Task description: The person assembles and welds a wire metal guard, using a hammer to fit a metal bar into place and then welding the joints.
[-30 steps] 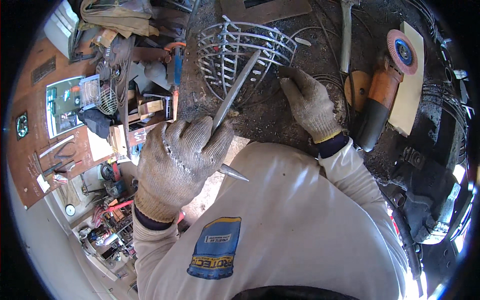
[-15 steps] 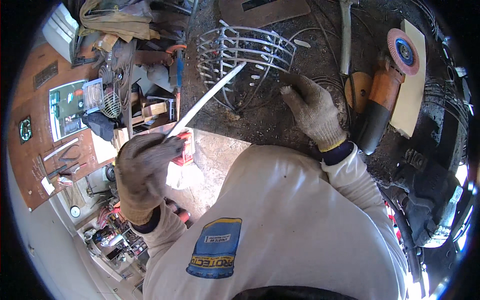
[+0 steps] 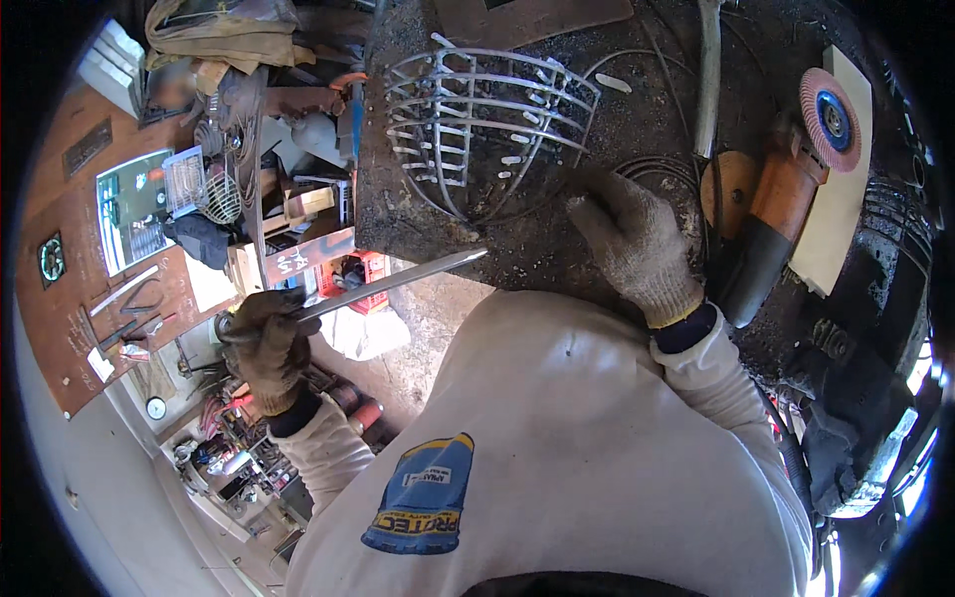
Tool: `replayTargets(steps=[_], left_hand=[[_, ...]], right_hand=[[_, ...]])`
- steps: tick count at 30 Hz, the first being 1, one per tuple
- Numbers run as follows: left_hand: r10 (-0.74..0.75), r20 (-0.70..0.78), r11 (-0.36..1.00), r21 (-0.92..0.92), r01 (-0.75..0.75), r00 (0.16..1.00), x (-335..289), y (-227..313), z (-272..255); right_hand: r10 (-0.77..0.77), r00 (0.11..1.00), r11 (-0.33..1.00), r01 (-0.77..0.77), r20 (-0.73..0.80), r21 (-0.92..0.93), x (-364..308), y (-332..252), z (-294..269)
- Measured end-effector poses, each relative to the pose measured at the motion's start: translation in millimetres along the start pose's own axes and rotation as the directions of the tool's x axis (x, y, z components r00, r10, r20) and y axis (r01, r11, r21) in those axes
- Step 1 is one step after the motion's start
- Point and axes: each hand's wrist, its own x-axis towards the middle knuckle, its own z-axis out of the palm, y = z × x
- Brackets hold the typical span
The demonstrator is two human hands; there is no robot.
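The off-white, long-sleeved cloth shirt (image 3: 587,438) has a blue-and-yellow print (image 3: 418,495) and dark cuffs (image 3: 686,330); soiled grey-beige knitted gloves (image 3: 659,267) with yellow hems cover both hands (image 3: 640,237).

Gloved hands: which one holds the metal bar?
The left hand, out past the edge of the dark bench, grips the metal bar. The right hand, near the wire frame, has no bar.

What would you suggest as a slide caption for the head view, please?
Gloved left hand holding a long metal bar, gloved right hand beside a curved metal grille.
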Motion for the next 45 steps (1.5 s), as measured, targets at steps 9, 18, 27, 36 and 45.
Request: replayTargets(steps=[9,18,27,36,45], left_hand=[[-0.212,0.203,0.967,0.184,0.176,0.956,-6.3,-87.9,46.2],[-0.433,0.198,0.874,-0.146,0.464,0.879,-20.7,-127.4,85.7],[-0.608,0.099,0.774,-0.150,0.616,0.788,-1.1,-107.8,109.7],[-0.282,-0.095,0.959,-0.008,0.282,0.955,-3.5,-97.6,84.6],[-0.386,-0.337,0.773,-0.626,0.102,0.859,130.2,-74.6,12.9]], right_hand=[[0.011,1.000,0.993,-0.011,0.004,-0.117,0.4,-5.7,-10.6],[0.015,1.000,0.979,-0.019,-0.022,-0.202,1.5,9.7,-8.5],[0.073,0.997,0.978,-0.078,-0.029,-0.195,4.6,6.1,-6.7],[0.091,0.996,0.985,-0.091,-0.009,-0.145,4.3,5.1,-7.5],[0.065,0.997,0.972,-0.054,0.039,-0.231,5.8,5.7,-5.7]])
